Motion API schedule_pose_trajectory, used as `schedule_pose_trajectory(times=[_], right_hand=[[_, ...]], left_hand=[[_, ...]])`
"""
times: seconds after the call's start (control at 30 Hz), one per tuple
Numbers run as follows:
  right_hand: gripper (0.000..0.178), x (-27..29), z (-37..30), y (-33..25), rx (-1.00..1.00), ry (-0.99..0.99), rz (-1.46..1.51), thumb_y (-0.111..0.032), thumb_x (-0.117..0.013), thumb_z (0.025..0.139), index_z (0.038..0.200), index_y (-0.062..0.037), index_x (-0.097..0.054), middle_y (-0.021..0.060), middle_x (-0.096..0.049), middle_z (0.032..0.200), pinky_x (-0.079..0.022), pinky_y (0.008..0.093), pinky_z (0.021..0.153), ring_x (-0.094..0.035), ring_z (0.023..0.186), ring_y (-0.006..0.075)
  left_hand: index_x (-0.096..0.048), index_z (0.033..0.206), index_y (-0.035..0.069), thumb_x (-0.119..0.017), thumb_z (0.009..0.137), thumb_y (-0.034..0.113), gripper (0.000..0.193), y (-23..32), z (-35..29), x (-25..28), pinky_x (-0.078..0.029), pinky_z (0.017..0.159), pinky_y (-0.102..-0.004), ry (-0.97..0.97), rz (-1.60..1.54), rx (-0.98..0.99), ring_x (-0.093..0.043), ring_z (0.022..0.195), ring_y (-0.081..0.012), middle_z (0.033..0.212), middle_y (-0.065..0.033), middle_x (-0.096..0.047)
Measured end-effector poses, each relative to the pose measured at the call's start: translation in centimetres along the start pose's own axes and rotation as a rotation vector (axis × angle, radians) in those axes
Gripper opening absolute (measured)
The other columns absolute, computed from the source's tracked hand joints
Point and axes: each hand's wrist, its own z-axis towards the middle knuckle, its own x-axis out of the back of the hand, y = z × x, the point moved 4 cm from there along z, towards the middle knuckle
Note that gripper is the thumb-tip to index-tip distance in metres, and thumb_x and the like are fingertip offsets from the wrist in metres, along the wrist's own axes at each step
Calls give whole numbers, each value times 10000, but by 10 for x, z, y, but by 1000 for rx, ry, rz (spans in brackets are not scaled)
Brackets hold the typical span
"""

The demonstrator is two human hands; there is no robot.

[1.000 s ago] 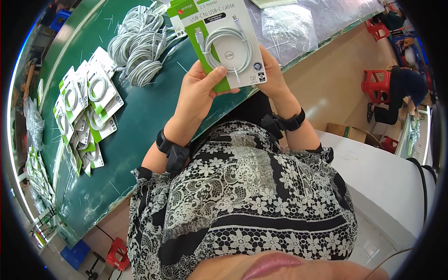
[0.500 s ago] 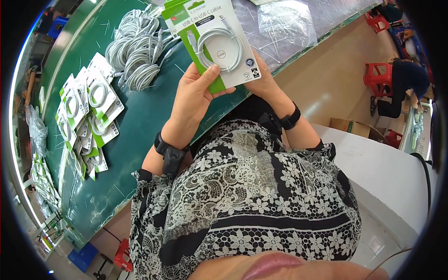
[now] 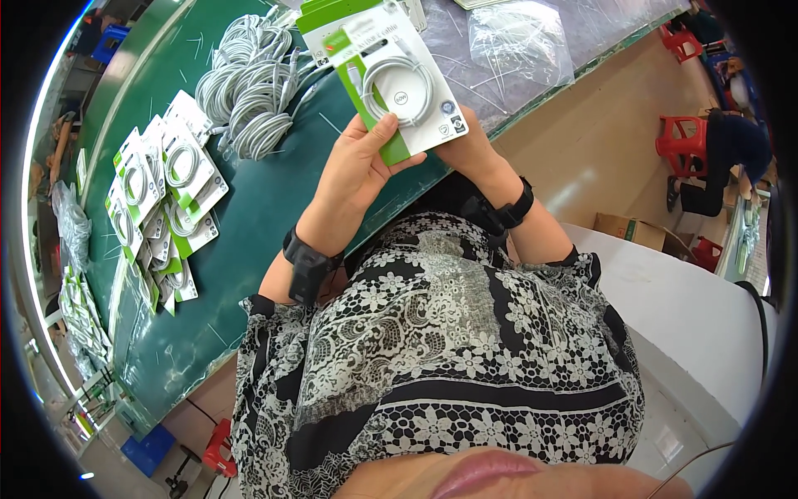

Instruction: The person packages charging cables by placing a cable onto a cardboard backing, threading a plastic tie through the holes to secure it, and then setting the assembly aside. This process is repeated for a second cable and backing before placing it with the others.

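A white and green card with a coiled white charging cable (image 3: 432, 90) on its front is held up over the near edge of the table. My left hand (image 3: 359, 162) grips its lower left part, thumb on the front and fingers behind. Behind the card's lower right side is my right hand (image 3: 467, 148), its fingers hidden by the card. More green-topped cards (image 3: 322, 12) lie just beyond the held one. To the left is a heap of loose coiled white cables (image 3: 249, 91). Farther left lies a pile of carded cables (image 3: 170, 187), overlapping one another.
A clear plastic bag (image 3: 519, 41) of thin white strips lies on the grey part of the table (image 3: 594, 29). Loose strips are scattered nearby. Red stools (image 3: 683, 148), a seated person (image 3: 731, 158) and a cardboard box (image 3: 636, 233) are at the right.
The card has tilted and moved slightly right in my hands. My left hand has shifted a little right with it. The heaps on the table look the same.
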Motion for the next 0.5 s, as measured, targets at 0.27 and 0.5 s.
schedule_pose_trajectory(times=[0.27,0.5], right_hand=[[210,-26,25,-27,111,-17,20,20,-614,783,992,0,-602,149,-650,941,-514,348,723,-632,863,351],[36,-53,1,-95,-109,-44,-146,11,-585,847,871,-7,-605,67,-594,735,-455,258,621,-563,665,132]], left_hand=[[-500,1202,27,-564,939,114,284,41,-31,12,-603,731,-396,-21,198,-232,-659,932,-207,1086,-91,-628],[-488,1219,4,-598,922,111,334,162,-173,67,-537,762,-296,223,488,-676,-624,913,-155,1040,-81,-629]])
